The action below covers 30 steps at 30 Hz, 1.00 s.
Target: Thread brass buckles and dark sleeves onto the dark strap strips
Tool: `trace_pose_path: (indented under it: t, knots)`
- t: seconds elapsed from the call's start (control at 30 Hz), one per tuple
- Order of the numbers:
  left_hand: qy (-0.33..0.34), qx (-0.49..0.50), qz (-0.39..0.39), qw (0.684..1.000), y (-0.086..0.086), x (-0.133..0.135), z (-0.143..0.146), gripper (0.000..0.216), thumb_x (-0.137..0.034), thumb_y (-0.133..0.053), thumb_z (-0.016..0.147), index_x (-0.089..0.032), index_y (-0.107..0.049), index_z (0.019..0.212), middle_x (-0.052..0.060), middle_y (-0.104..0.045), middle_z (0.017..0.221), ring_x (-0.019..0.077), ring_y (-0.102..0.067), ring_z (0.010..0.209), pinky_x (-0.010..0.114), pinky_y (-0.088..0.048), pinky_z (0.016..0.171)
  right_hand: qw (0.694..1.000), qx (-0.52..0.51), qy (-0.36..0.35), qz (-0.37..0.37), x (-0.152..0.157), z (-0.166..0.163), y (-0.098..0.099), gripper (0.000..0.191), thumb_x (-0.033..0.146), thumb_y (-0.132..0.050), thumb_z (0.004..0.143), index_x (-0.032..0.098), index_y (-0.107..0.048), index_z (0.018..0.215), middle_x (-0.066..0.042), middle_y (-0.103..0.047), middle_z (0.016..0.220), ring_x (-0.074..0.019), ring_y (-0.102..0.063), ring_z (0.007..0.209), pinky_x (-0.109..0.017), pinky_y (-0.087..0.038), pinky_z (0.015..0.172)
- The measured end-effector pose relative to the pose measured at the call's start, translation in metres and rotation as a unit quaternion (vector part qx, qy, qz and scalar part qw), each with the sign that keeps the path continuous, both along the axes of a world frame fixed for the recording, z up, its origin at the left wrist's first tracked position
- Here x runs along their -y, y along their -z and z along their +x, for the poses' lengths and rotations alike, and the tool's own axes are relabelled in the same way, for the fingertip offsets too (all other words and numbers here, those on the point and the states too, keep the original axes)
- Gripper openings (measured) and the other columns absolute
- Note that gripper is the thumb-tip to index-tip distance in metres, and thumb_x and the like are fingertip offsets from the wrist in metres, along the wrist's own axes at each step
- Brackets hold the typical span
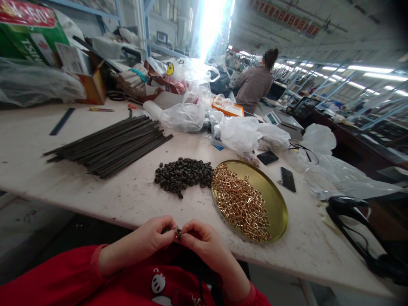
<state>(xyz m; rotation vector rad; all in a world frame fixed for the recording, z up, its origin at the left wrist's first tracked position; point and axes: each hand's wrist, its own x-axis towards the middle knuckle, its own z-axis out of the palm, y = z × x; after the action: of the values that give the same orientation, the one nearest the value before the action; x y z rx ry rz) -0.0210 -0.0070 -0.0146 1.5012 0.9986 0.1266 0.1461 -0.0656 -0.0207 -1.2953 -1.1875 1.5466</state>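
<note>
My left hand (157, 233) and my right hand (200, 238) meet just off the table's front edge, thumbs and forefingers pinched together. Between the fingertips is a small dark strap loop (178, 233) with a metallic glint; whether a buckle is joined to it I cannot make out. Beyond my hands lies a pile of similar dark loops (181, 174). To its right, a round gold-coloured tray (279, 204) holds a heap of small gold buckles (239, 199), which touches the edge of the loop pile.
Long dark strips (111, 144) lie in a stack at the left. Clear plastic bags (239, 134) line the back of the table (127, 195). A phone (287, 179) and a black handled device (353, 216) are at the right. One person (256, 83) is in the background.
</note>
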Motion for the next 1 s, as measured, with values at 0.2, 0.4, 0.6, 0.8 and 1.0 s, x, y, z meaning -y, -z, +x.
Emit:
trace_pose_path:
  t: [0.2, 0.4, 0.6, 0.8, 1.0]
  knots:
    - [0.024, -0.042, 0.109, 0.993, 0.001, -0.002, 0.002, 0.02, -0.033, -0.04, 0.076, -0.018, -0.053, 0.075, 0.0, -0.057, 0.069, 0.0169, -0.05, 0.067, 0.024, -0.037, 0.058, 0.99, 0.102, 0.072, 0.061, 0.003, -0.007, 0.007, 0.007, 0.021, -0.057, 0.077, 0.019, -0.064, 0.077, 0.002, -0.061, 0.072, -0.013, -0.052, 0.068, -0.022, -0.039, 0.061]
    - [0.035, -0.05, 0.097, 0.993, -0.004, -0.001, 0.005, 0.02, -0.033, -0.037, 0.078, -0.019, -0.051, 0.075, -0.001, -0.057, 0.066, 0.0169, -0.051, 0.064, 0.025, -0.037, 0.058, 0.99, 0.094, 0.082, 0.067, 0.001, -0.009, 0.012, 0.009, 0.02, -0.055, 0.077, 0.019, -0.063, 0.082, 0.0, -0.062, 0.076, -0.0142, -0.055, 0.07, -0.024, -0.042, 0.064]
    - [0.028, -0.038, 0.108, 0.993, -0.006, 0.001, 0.004, 0.019, -0.032, -0.041, 0.075, -0.018, -0.052, 0.08, 0.003, -0.061, 0.081, 0.0197, -0.054, 0.078, 0.028, -0.04, 0.07, 0.976, 0.124, 0.165, 0.068, -0.001, -0.012, 0.021, 0.01, 0.018, -0.062, 0.071, 0.019, -0.061, 0.082, 0.001, -0.061, 0.071, -0.0143, -0.055, 0.066, -0.024, -0.042, 0.062]
    - [-0.01, -0.024, 0.117, 0.993, 0.003, -0.002, 0.003, 0.028, -0.043, -0.039, 0.078, -0.017, -0.051, 0.078, 0.003, -0.06, 0.078, 0.02, -0.054, 0.075, 0.029, -0.041, 0.067, 0.945, 0.198, 0.17, 0.197, 0.006, -0.027, 0.023, 0.013, 0.02, -0.053, 0.082, 0.022, -0.066, 0.086, -0.004, -0.065, 0.083, -0.0177, -0.058, 0.079, -0.028, -0.043, 0.07]
    - [-0.025, 0.027, 0.075, 0.997, 0.0, 0.002, 0.002, 0.028, -0.037, -0.038, 0.077, -0.015, -0.053, 0.087, 0.006, -0.062, 0.087, 0.0213, -0.055, 0.084, 0.031, -0.043, 0.076, 0.926, 0.227, 0.159, 0.256, 0.011, -0.029, 0.023, 0.024, 0.015, -0.05, 0.083, 0.026, -0.066, 0.097, -0.005, -0.067, 0.088, -0.0189, -0.06, 0.083, -0.03, -0.045, 0.074]
